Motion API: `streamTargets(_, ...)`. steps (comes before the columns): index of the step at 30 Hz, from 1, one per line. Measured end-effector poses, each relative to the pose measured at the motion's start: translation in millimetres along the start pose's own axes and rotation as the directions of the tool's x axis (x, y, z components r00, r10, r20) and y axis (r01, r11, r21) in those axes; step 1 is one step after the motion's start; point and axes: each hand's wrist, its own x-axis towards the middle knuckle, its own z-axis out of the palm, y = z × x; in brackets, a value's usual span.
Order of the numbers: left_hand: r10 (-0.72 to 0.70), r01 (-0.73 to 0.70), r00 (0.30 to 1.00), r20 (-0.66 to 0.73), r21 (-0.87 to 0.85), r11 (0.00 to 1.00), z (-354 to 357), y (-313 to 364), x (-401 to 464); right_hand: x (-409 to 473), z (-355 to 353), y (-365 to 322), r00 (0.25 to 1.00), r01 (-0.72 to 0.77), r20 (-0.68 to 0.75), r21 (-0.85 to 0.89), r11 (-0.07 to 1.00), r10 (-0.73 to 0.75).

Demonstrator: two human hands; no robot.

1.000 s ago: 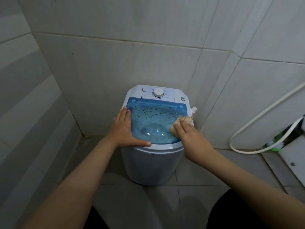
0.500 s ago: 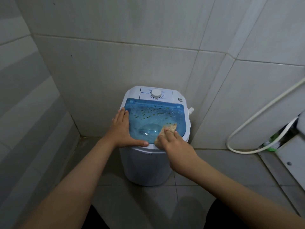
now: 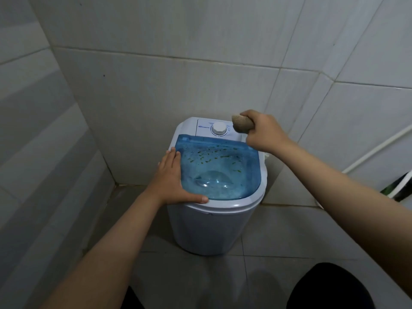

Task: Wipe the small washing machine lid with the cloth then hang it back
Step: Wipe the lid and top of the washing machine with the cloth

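Note:
A small white washing machine (image 3: 214, 228) stands on the tiled floor in a corner. Its clear blue lid (image 3: 219, 168) is closed, with green specks across the far half. A white dial (image 3: 219, 129) sits on the panel behind the lid. My left hand (image 3: 172, 177) lies flat on the lid's left edge, fingers together, thumb along the front rim. My right hand (image 3: 263, 130) is raised above the machine's back right corner, closed around a bunched tan cloth (image 3: 242, 124) that sticks out to the left of the fist, clear of the lid.
Tiled walls close in behind and to the left of the machine. A white hose (image 3: 376, 150) runs along the right wall down to a dark and white object (image 3: 399, 188) at the right edge. Grey floor tiles (image 3: 289, 230) lie in front and to the right.
My right hand has lifted the cloth off the lid's front right part and moved it up and back, above the control panel. My left hand has stayed on the lid's left edge.

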Motion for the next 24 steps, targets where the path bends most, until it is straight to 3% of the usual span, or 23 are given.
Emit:
streamTargets(4, 0.000, 0.000, 1.000, -0.009, 0.000, 1.000, 1, -1, 1, 32, 30, 11, 0.994, 0.016, 0.107, -0.147, 0.989, 0.000)
streamTargets(8, -0.008, 0.008, 1.000, -0.021, -0.003, 1.000, 2, -1, 1, 29, 59, 23, 0.963, 0.144, 0.264, -0.299, 0.943, -0.064)
streamTargets(24, -0.010, 0.010, 1.000, 0.001, 0.001, 1.000, 2, -2, 2, -57, 58, 14, 0.942, 0.218, 0.316, -0.324, 0.921, -0.111)
